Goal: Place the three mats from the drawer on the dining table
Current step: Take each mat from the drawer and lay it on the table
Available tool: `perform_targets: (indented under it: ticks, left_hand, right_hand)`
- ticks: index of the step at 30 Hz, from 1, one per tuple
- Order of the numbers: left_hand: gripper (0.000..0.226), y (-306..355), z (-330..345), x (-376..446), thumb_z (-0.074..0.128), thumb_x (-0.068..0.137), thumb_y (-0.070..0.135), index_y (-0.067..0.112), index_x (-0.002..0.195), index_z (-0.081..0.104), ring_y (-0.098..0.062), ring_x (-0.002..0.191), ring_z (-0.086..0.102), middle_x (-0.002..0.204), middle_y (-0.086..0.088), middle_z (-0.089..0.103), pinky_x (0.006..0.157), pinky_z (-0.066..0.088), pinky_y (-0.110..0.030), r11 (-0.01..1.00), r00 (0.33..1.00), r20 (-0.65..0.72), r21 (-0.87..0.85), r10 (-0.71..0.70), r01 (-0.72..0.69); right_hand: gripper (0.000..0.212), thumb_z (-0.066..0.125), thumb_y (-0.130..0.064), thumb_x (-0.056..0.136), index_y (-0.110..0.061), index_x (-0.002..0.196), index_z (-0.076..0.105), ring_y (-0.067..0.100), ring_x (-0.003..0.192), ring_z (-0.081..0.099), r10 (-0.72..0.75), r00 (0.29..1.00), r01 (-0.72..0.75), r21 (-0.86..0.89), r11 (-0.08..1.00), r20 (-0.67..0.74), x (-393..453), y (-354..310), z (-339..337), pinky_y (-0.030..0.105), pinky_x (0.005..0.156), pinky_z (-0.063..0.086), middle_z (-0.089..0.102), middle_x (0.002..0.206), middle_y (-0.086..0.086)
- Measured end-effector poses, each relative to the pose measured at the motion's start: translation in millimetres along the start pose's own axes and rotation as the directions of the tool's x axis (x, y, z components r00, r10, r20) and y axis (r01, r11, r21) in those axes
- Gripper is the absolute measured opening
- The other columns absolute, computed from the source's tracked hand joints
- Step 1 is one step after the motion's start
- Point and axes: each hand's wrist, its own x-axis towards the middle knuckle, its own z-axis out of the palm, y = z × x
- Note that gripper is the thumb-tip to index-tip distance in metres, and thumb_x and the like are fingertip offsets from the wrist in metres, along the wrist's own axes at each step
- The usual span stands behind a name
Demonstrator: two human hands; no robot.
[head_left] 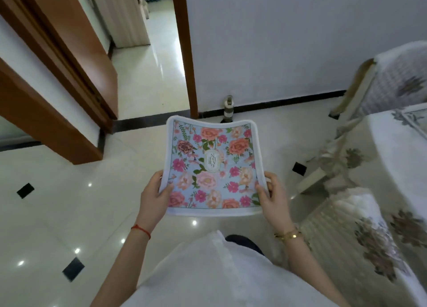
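Note:
A floral mat [212, 166] with a light blue ground, pink and orange flowers and a white border is held flat in front of me, above the tiled floor. My left hand [154, 194] grips its left edge, thumb on top. At the right edge my right hand [271, 198] grips it the same way. I cannot tell whether more mats lie under the top one. The dining table [392, 140] with a white flowered cloth stands at the right edge of the view. No drawer is in view.
A chair [379, 85] with a patterned cover stands by the table at the far right, and another covered seat [360, 228] is near my right arm. A brown door frame [187, 52] and an open doorway lie ahead, with a small bottle-like object [228, 108] on the floor by the wall.

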Motion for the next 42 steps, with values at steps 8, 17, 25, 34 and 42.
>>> perform_targets:
  ticks: [8,17,25,34,42]
  left_hand:
    - [0.026,47,68,181,0.056,0.094,0.009,0.019,0.118,0.056,-0.012,0.09,0.069,0.108,-0.002,0.068,0.072,0.058,-0.024,0.999,0.97,0.241,0.01,0.028,-0.031]
    - [0.022,119,211,370,0.057,0.094,0.015,0.025,0.113,0.055,-0.017,0.088,0.071,0.104,0.001,0.067,0.066,0.059,-0.024,0.996,0.918,0.387,-0.023,0.083,-0.08]
    - [0.027,206,344,523,0.055,0.095,0.015,0.019,0.121,0.055,-0.02,0.097,0.068,0.112,-0.004,0.066,0.083,0.057,-0.045,0.991,0.854,0.502,-0.065,0.137,-0.12]
    - [0.024,259,498,681,0.056,0.094,0.016,0.019,0.118,0.058,-0.018,0.097,0.068,0.11,0.0,0.068,0.086,0.055,-0.045,0.992,0.776,0.618,-0.067,0.126,-0.107]
    - [0.025,366,660,843,0.056,0.093,0.007,0.02,0.115,0.056,-0.009,0.081,0.071,0.103,0.002,0.068,0.068,0.059,-0.027,0.954,0.632,0.725,-0.122,0.274,-0.273]
  right_hand:
    - [0.025,0.053,-0.009,0.096,-0.012,0.12,0.047,-0.001,0.08,0.069,0.106,0.964,-0.102,0.027,0.994,-0.245,124,-3,-15,0.013,0.061,0.054,0.066,0.098,-0.002]
    - [0.024,0.055,-0.018,0.095,-0.021,0.118,0.05,0.003,0.088,0.068,0.127,0.901,-0.151,-0.024,0.988,-0.415,307,12,-95,0.022,0.069,0.057,0.067,0.103,-0.008]
    - [0.024,0.055,-0.014,0.095,-0.014,0.118,0.051,-0.011,0.082,0.064,0.107,0.822,-0.159,-0.046,0.986,-0.56,469,-1,-188,0.008,0.064,0.051,0.063,0.096,-0.019]
    - [0.029,0.055,-0.019,0.095,-0.019,0.123,0.048,-0.012,0.089,0.063,0.153,0.736,-0.197,0.007,0.98,-0.66,626,27,-263,0.008,0.069,0.051,0.062,0.102,-0.019]
    - [0.027,0.055,-0.019,0.094,-0.017,0.121,0.05,0.001,0.079,0.067,0.15,0.573,-0.266,-0.009,0.964,-0.806,800,29,-360,0.02,0.065,0.057,0.065,0.088,-0.016]
